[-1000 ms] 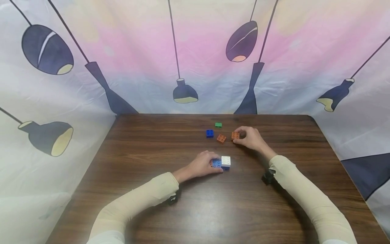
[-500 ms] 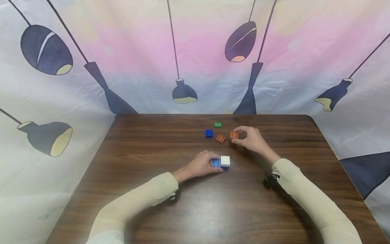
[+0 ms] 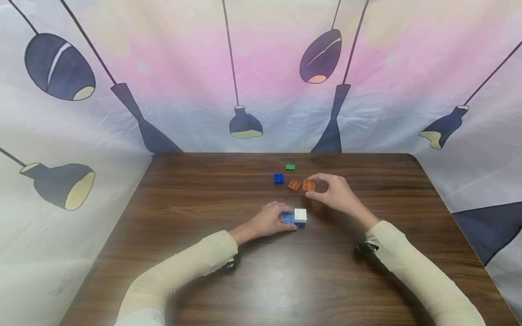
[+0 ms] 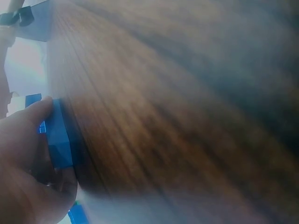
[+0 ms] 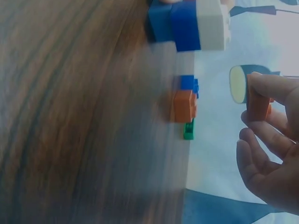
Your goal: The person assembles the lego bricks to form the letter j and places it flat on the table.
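In the head view my left hand [image 3: 270, 219] grips a joined block of toy building bricks on the table. Its studded blue brick [image 3: 288, 218] sits between thumb and fingers, and a white brick [image 3: 300, 213] on a darker blue one rises at its right end. A sliver of orange shows beside the palm. My right hand [image 3: 335, 194] pinches an orange brick [image 3: 309, 185] between thumb and fingertips. In the right wrist view that held orange brick [image 5: 258, 102] is off the tabletop, apart from the others.
Beyond the hands lie a loose orange brick [image 3: 294, 184], a dark blue brick [image 3: 279, 179] and a small green brick [image 3: 290, 167]. They stand near the far edge of the wooden table [image 3: 195, 190]. A printed cloth [image 3: 191, 90] hangs behind it.
My right hand has moved a little left and nearer with the orange brick, which looks lifted. The left hand and its block stay in place.
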Demonstrator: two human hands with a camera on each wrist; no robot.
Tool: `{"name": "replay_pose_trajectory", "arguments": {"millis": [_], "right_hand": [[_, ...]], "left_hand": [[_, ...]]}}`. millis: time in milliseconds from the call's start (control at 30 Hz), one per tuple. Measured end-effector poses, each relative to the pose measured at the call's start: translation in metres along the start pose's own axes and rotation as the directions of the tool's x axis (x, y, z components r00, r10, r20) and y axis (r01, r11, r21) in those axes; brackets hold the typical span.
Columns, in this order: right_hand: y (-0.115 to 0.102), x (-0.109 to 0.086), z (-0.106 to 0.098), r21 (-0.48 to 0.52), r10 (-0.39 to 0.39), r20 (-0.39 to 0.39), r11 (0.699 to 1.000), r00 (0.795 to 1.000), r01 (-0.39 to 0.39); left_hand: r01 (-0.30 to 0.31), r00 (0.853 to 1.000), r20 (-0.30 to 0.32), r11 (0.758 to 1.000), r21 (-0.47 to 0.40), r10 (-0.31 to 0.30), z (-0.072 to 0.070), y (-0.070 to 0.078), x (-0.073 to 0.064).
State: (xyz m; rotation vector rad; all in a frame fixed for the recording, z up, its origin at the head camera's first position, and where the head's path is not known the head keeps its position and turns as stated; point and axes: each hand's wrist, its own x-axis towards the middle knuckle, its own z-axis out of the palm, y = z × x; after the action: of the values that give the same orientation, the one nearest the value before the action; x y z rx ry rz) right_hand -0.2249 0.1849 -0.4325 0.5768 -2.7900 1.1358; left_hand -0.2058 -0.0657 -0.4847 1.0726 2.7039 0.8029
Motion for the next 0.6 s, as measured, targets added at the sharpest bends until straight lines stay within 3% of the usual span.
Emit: {"name": "replay_pose_trajectory", "arguments": {"millis": [600], "right_hand": [[-0.02, -0.029, 0.014, 0.02, -0.048, 0.017, 0.999, 0.999, 0.048]], "left_hand": [[-0.009, 1.0, -0.015, 1.0, 0.017, 0.009, 0.001, 0.0, -0.001]]}}
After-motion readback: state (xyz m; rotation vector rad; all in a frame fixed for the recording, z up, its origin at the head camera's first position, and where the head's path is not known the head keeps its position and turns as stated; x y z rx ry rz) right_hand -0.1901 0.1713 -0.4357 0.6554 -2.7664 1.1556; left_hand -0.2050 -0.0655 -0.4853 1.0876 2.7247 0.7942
